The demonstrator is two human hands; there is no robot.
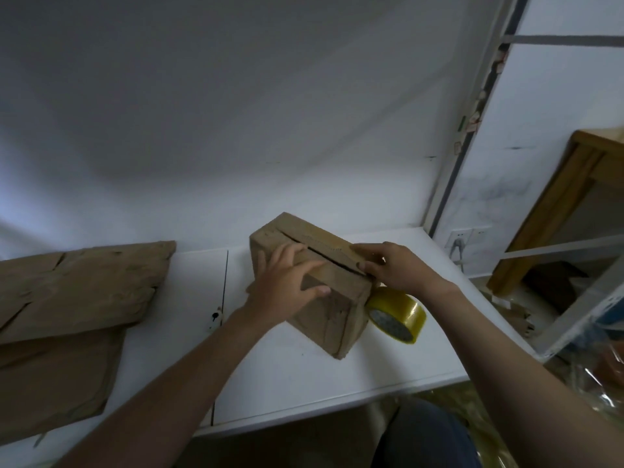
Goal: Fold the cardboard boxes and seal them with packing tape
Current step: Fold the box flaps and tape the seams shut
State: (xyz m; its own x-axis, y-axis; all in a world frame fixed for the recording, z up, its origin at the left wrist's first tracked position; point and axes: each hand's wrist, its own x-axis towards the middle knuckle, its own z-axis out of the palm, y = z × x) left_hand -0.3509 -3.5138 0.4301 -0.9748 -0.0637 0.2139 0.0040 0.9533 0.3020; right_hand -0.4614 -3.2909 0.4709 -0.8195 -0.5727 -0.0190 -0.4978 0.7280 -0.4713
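Left hand [287, 282] flat on box [324, 298]; right hand [395, 268] apparently pinching flap, tape roll [398, 315] below.

Your view is dim and soft, with a broad shadow darkening the upper left of the frame. Wide-angle bending curves the edges, and the lower corners blur.

Flat cardboard [50, 315] cut off left

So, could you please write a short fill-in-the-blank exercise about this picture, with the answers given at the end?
1. Both hands rest on the folded cardboard ____.
2. The tape roll beside the right hand is ____ in colour.
3. The flat cardboard sheets lie to the ____ of the left hand.
4. The table is ____.

Answers: box, yellow, left, white
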